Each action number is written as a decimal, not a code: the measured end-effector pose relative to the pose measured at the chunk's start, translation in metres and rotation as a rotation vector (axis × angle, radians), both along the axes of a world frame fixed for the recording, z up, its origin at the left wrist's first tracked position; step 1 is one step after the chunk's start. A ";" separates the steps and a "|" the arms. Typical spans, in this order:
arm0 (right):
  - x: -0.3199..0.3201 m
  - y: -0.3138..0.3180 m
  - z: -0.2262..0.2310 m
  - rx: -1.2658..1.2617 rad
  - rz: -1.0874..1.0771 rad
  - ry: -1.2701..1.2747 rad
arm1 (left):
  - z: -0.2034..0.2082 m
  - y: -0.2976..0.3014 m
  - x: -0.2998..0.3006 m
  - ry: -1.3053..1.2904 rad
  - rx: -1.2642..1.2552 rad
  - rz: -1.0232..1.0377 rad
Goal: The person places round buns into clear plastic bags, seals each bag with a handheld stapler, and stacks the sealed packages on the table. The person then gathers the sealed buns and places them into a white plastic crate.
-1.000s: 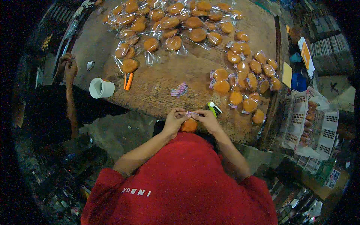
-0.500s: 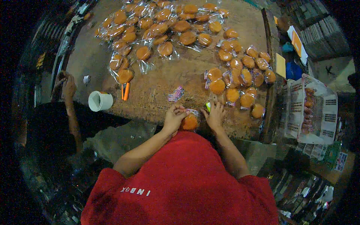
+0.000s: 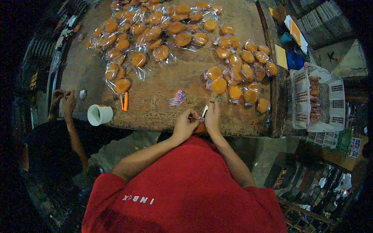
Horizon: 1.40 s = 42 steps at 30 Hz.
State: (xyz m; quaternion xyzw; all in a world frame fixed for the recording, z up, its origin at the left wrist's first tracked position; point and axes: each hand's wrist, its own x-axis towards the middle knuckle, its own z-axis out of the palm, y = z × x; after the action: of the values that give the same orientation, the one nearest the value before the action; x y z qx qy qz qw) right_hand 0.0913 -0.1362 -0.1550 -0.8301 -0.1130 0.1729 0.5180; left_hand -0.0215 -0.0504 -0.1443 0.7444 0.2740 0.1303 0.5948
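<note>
At the near table edge, my left hand (image 3: 185, 125) pinches the gathered top of a clear bag holding a round orange-brown bun (image 3: 199, 128). A small printed label (image 3: 201, 119) shows at the pinched top. My right hand (image 3: 212, 116) is closed around a small pale stapler (image 3: 204, 111) with a dark edge, held up against the bag top. Both hands hide most of the bun. Just beyond them lies a small pile of printed labels (image 3: 177, 98).
Bagged buns without labels (image 3: 161, 53) spread over the far left; labelled ones (image 3: 234, 92) cluster on the right. An orange-handled tool (image 3: 124, 101) and white tub (image 3: 100, 115) sit left, near another person's hands (image 3: 68, 101). A white crate (image 3: 324, 99) stands right of the table.
My right hand has moved in to my left with the stapler, now at the bag's top. The view has shifted, and less of the bun shows.
</note>
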 end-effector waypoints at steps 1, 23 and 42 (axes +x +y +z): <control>0.000 0.000 -0.002 -0.050 -0.026 0.020 | 0.003 -0.004 0.002 0.050 -0.007 -0.018; 0.045 -0.037 -0.057 0.155 0.357 -0.057 | -0.013 0.041 0.052 -0.056 -0.801 0.374; 0.109 0.260 -0.162 -0.290 0.247 -0.319 | 0.013 0.105 -0.093 -0.077 -0.684 0.750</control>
State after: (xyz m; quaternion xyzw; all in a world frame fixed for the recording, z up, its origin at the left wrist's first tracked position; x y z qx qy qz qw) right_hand 0.2004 0.1237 -0.3166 -0.8925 -0.2681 0.1162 0.3437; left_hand -0.1145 0.0542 -0.1309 0.3519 0.5274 0.2650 0.7265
